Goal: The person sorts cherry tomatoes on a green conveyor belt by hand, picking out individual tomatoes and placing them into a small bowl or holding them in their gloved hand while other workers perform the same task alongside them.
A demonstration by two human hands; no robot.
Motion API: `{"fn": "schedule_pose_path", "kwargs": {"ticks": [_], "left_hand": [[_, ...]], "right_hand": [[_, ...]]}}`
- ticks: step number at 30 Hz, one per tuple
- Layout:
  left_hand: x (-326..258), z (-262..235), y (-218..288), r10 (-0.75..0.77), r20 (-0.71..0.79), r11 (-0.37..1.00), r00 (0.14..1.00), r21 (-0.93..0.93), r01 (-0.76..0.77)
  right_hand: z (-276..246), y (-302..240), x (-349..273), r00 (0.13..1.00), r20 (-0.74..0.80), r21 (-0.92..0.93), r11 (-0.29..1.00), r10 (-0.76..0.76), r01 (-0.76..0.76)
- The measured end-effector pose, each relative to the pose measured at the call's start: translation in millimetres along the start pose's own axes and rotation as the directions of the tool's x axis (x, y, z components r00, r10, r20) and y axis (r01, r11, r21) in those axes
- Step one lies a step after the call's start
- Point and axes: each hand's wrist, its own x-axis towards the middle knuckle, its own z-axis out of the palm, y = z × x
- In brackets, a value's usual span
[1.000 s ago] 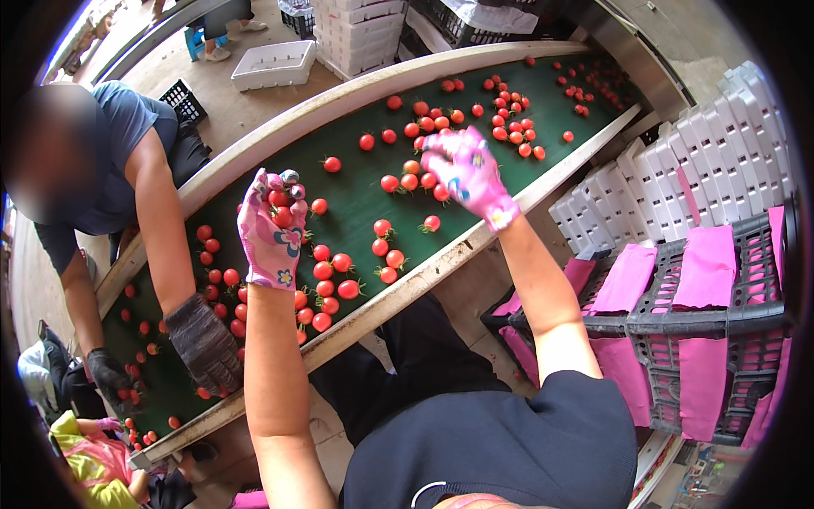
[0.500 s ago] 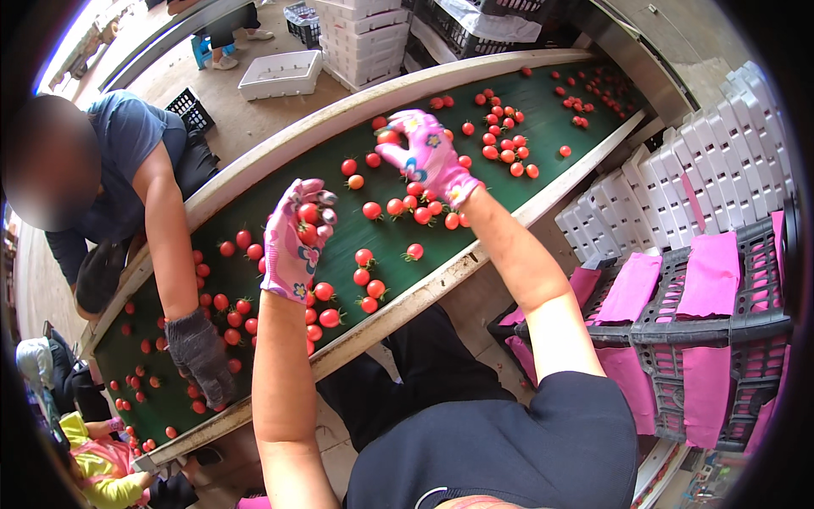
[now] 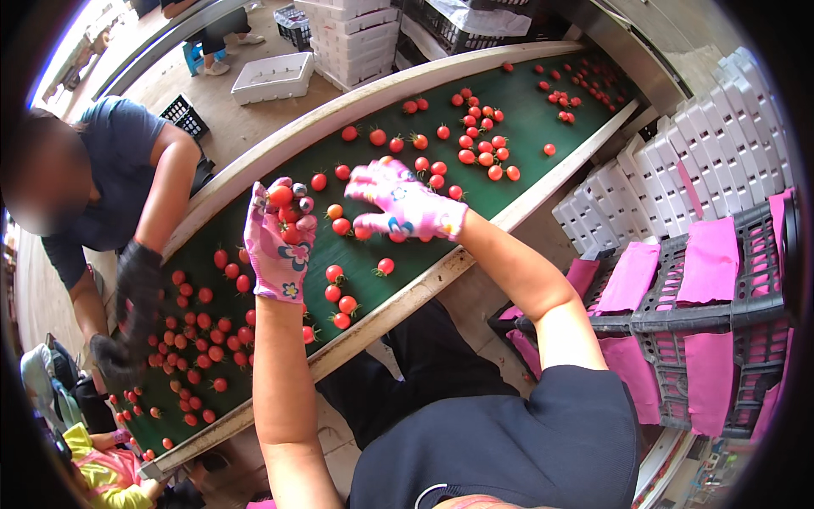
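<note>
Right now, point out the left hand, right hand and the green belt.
Left hand [image 3: 274, 248], head view: gloved middle of the hand.
Right hand [image 3: 408, 202], head view: gloved back.
Green belt [image 3: 526, 125], head view: bare patch of its surface.

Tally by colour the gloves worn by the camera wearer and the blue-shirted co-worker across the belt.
Pink floral gloves: 2 (wearer's left hand and right hand)
Dark gloves: 2 (co-worker)
Total: 4

You are cupping a few glossy, round red tomatoes [image 3: 279, 196] in your left hand [image 3: 268, 252], left of the frame's centre. Loose tomatoes [image 3: 203, 321], red to orange-red, some showing green calyxes, are lying crowded at lower left, spread across the centre and clustered toward the upper right, several sitting close around your right hand [image 3: 405, 200].
</note>
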Motion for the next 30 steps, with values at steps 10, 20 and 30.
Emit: {"fn": "schedule_pose_path", "kwargs": {"ticks": [10,20,30], "left_hand": [[-0.5,2.2,4.6,0.072,0.064,0.997,0.995,0.006,-0.072],[-1.9,0.1,9.0,0.069,-0.013,0.994,0.998,-0.080,-0.069],[-1.5,-7.5,9.0,0.108,0.060,0.993,0.992,-0.043,-0.106]], "right_hand": [[-5.8,148.5,44.6,0.841,-0.369,-0.318,0.797,0.396,-0.514],[5.1,110.5,57.3,0.892,-0.441,0.092,0.994,0.098,-0.063],[-40.5,16.4,-87.2,0.884,-0.305,0.949,0.033,0.353,0.314]]}}
